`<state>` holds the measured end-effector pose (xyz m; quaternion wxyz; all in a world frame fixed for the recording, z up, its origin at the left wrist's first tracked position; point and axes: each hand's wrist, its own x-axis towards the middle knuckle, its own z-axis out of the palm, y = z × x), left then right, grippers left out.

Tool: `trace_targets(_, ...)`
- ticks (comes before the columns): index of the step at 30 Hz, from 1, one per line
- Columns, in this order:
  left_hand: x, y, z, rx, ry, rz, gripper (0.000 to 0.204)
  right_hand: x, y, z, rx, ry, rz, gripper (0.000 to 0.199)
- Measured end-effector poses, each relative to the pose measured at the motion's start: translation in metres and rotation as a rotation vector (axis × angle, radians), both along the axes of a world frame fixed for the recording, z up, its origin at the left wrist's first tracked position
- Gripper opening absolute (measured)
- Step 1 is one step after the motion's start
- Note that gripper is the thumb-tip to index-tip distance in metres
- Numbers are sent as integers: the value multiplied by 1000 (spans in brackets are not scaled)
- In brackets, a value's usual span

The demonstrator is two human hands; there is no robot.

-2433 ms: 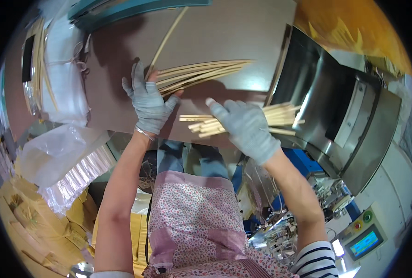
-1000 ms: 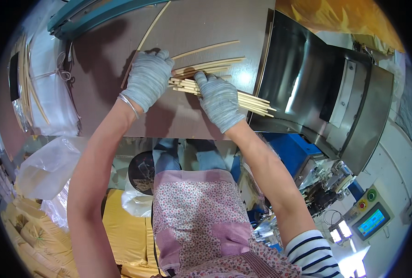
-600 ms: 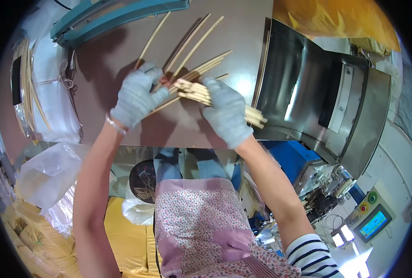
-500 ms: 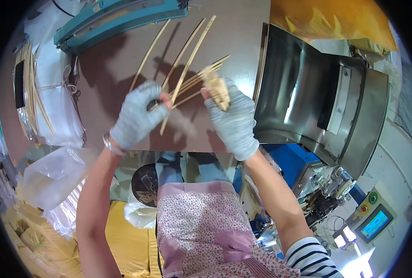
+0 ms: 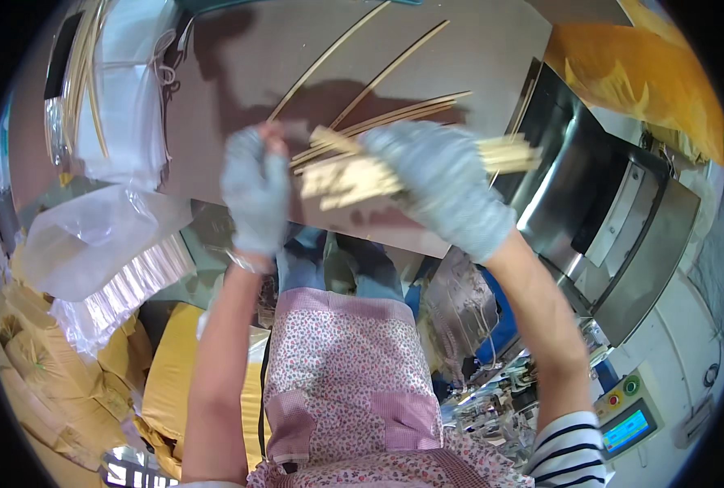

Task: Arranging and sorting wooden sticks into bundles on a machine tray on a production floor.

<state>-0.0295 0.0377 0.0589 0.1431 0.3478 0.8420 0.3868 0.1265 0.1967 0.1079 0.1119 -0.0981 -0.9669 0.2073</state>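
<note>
My right hand, in a grey glove, grips a bundle of pale wooden sticks that runs across in front of me, its other end poking out past the glove. My left hand, also gloved, is raised at the bundle's left end, fingertips touching a few sticks there. Several long loose sticks lie fanned on the brown table behind the hands. Both hands are blurred by motion.
A steel machine stands at the right with a small control panel lower down. Clear plastic bags and bagged sticks lie at the left. Yellow sacks are stacked on the floor.
Both hands have gathered the sticks on the table. The right hand has lifted its bundle off the table toward me; the left hand has shifted to the bundle's left end.
</note>
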Motion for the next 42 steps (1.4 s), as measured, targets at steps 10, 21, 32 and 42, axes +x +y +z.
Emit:
trace_targets(10, -62, 27, -57, -95, 146, -308, 14, -17, -23, -74, 207, -410, 140, 59)
trace_targets(21, -58, 16, -54, -153, 164, -253, 36, -38, -5, -81, 265, -474, 103, 56)
trace_targets(32, -59, 12, -53, -115, 189, -285, 30, -34, 2, -81, 175, -526, -105, 60)
trace_targets(42, -67, 9, -50, -139, 174, -297, 26, -35, 0, -83, 320, -484, 37, 34)
